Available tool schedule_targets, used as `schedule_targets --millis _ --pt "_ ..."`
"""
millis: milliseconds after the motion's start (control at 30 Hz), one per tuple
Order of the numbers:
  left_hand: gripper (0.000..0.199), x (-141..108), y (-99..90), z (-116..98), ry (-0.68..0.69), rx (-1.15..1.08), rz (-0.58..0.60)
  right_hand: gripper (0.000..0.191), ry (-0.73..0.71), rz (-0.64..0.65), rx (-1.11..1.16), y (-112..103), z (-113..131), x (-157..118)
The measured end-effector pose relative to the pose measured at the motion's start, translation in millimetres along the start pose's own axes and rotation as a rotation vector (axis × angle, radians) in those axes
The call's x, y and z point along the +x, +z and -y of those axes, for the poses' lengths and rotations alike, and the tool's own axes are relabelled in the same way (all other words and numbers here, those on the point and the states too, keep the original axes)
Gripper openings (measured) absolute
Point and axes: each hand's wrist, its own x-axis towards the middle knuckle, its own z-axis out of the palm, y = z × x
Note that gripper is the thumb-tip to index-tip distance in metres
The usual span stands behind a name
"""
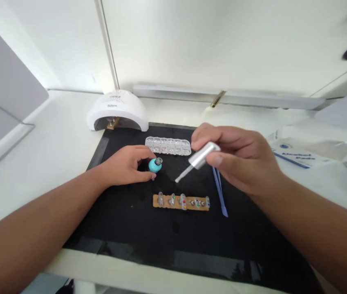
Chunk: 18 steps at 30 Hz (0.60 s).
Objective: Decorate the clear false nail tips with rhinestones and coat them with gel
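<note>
My left hand (130,165) holds a small turquoise bottle (155,165) between thumb and fingers, its neck uncapped. Pinched in my right hand (237,157) is a silver-white cap (202,156) with a brush, whose pale tip points down and left above the black mat (124,220). Below the brush lies a tan strip (176,206) bearing several clear nail tips with small coloured gems. A clear compartment box (167,146) with tiny pieces is behind the bottle. Blue-purple tweezers (220,194) lie beside the strip, partly hidden by my right hand.
A white nail lamp (118,107) stands at the back left, with a tan strip inside its opening. An alcohol pads box (302,154) lies on the right. Near the back wall is a small gold-coloured object (218,99). A wire frame (27,124) is at far left.
</note>
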Motion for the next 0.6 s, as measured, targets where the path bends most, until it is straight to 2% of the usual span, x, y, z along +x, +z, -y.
schedule_targets --millis 100,233,333,600 --pt "0.017 0.7 1.5 2.4 0.018 -0.007 -0.004 0.013 -0.101 -0.066 -0.022 -0.4 2.4 19.7" --pt "0.012 1.4 2.4 3.3 0.049 -0.029 -0.002 0.008 -0.212 -0.039 -0.120 3.6 -4.4 39.8" --pt "0.013 1.6 3.8 4.6 0.055 -0.051 0.008 0.003 -0.234 -0.026 -0.197 4.5 -15.2 39.5" --pt "0.016 1.2 4.5 5.4 0.008 -0.061 0.024 0.004 -0.176 0.002 -0.277 2.8 -34.8 27.1"
